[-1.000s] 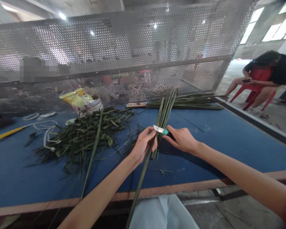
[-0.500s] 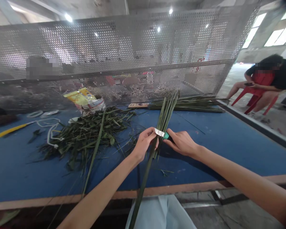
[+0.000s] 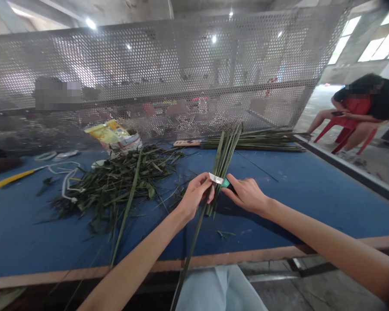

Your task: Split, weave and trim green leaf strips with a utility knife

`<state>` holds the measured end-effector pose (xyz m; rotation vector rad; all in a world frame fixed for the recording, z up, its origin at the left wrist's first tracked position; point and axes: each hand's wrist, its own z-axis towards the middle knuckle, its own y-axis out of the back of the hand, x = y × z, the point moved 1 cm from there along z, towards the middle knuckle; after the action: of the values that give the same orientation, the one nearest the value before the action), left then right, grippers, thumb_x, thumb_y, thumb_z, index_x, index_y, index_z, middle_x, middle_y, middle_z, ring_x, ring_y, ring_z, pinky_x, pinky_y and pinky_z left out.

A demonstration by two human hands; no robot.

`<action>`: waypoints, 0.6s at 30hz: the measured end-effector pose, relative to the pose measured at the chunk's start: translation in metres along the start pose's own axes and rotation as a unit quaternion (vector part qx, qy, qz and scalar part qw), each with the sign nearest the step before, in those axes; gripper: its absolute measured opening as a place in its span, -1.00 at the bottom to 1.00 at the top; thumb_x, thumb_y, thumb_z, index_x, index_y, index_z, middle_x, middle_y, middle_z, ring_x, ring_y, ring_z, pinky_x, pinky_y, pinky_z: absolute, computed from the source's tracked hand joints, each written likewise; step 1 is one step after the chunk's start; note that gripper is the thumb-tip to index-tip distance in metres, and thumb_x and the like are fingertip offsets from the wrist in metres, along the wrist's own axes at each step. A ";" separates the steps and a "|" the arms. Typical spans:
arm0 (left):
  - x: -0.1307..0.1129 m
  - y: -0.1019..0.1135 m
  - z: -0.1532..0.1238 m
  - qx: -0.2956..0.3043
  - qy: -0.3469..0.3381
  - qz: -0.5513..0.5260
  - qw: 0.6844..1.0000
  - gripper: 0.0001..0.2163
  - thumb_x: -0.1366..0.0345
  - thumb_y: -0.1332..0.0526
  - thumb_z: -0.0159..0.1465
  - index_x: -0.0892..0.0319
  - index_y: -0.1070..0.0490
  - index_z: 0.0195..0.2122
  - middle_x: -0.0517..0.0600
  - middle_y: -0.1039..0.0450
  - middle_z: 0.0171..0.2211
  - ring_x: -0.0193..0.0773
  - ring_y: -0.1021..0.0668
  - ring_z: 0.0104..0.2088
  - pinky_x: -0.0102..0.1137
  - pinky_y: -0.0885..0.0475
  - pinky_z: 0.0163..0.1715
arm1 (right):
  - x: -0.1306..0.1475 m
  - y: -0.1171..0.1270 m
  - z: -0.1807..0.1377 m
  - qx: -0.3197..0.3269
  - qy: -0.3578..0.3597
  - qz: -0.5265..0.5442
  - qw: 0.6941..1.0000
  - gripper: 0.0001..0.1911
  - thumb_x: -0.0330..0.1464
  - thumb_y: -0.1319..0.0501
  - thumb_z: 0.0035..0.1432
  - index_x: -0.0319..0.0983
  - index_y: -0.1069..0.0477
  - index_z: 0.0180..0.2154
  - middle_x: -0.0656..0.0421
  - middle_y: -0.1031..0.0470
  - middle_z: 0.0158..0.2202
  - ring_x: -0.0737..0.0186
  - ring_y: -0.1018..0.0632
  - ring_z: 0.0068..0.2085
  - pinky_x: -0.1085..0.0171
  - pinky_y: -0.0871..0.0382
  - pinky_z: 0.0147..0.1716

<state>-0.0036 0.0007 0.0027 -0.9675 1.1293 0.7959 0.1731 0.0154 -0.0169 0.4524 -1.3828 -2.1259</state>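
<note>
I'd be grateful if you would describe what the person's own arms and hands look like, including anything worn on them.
The left hand and right hand are bare, with no gloves, rings or bracelets that I can see. The left forearm and right forearm show no sleeves or watch. Pale blue fabric, probably trousers, shows below them.

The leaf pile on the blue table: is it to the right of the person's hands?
No, the leaf pile lies left of the left hand, on the blue table.
</note>
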 end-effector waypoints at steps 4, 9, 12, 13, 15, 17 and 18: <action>0.001 0.000 0.000 -0.001 0.001 -0.004 1.000 -0.81 0.18 -0.14 0.25 0.21 -0.28 -0.37 -0.17 -0.19 -0.72 -0.47 -0.22 -0.70 -0.52 -0.08 -0.67 | 0.002 0.001 0.000 0.005 -0.010 0.002 1.000 -0.57 -0.11 0.21 0.34 -0.29 -0.22 -0.19 0.08 -0.52 -0.48 0.17 -0.50 -0.51 0.30 0.13 -0.52; 0.002 0.000 0.001 0.002 -0.001 -0.004 1.000 -0.83 0.20 -0.12 0.27 0.21 -0.26 -0.36 -0.17 -0.19 -0.72 -0.48 -0.21 -0.70 -0.52 -0.09 -0.66 | 0.004 0.002 0.001 0.019 -0.020 0.014 1.000 -0.58 -0.12 0.22 0.34 -0.29 -0.21 -0.19 0.08 -0.52 -0.47 0.17 -0.51 -0.50 0.30 0.10 -0.52; 0.003 0.001 0.002 0.004 0.001 -0.009 1.000 -0.83 0.21 -0.12 0.27 0.21 -0.27 -0.35 -0.18 -0.17 -0.71 -0.49 -0.21 -0.70 -0.53 -0.08 -0.67 | 0.004 0.003 0.001 0.018 -0.015 0.032 0.999 -0.59 -0.13 0.22 0.35 -0.28 -0.21 -0.20 0.10 -0.52 -0.47 0.18 -0.51 -0.49 0.31 0.08 -0.52; 0.003 0.001 0.002 0.006 0.001 -0.011 1.000 -0.83 0.21 -0.12 0.27 0.22 -0.27 -0.35 -0.18 -0.16 -0.72 -0.49 -0.20 -0.70 -0.53 -0.08 -0.67 | 0.004 0.004 0.001 0.017 -0.015 0.033 0.999 -0.59 -0.13 0.22 0.35 -0.28 -0.20 -0.19 0.10 -0.52 -0.47 0.18 -0.51 -0.49 0.31 0.08 -0.52; 0.003 0.001 0.003 0.010 0.002 -0.017 1.000 -0.82 0.21 -0.13 0.27 0.22 -0.27 -0.36 -0.19 -0.15 -0.72 -0.50 -0.19 -0.71 -0.54 -0.07 -0.67 | 0.003 0.004 0.002 0.013 -0.014 0.026 0.999 -0.59 -0.12 0.21 0.34 -0.28 -0.21 -0.20 0.10 -0.52 -0.47 0.17 -0.51 -0.50 0.31 0.08 -0.52; 0.003 0.001 0.003 0.014 0.005 -0.024 1.000 -0.82 0.20 -0.14 0.26 0.22 -0.26 -0.37 -0.19 -0.15 -0.72 -0.50 -0.19 -0.71 -0.54 -0.06 -0.67 | 0.003 0.004 0.001 0.012 -0.013 0.022 1.000 -0.58 -0.11 0.20 0.34 -0.28 -0.21 -0.20 0.10 -0.51 -0.48 0.17 -0.51 -0.50 0.30 0.09 -0.52; 0.003 0.001 0.003 0.014 0.007 -0.028 0.999 -0.81 0.20 -0.14 0.25 0.22 -0.26 -0.38 -0.19 -0.15 -0.72 -0.50 -0.19 -0.71 -0.54 -0.06 -0.68 | 0.003 0.004 0.001 0.011 -0.013 0.024 1.000 -0.58 -0.11 0.20 0.34 -0.28 -0.21 -0.20 0.10 -0.51 -0.48 0.17 -0.50 -0.50 0.31 0.09 -0.52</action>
<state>-0.0024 0.0039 -0.0004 -0.9779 1.1175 0.7282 0.1716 0.0132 -0.0124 0.3985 -1.4199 -2.0870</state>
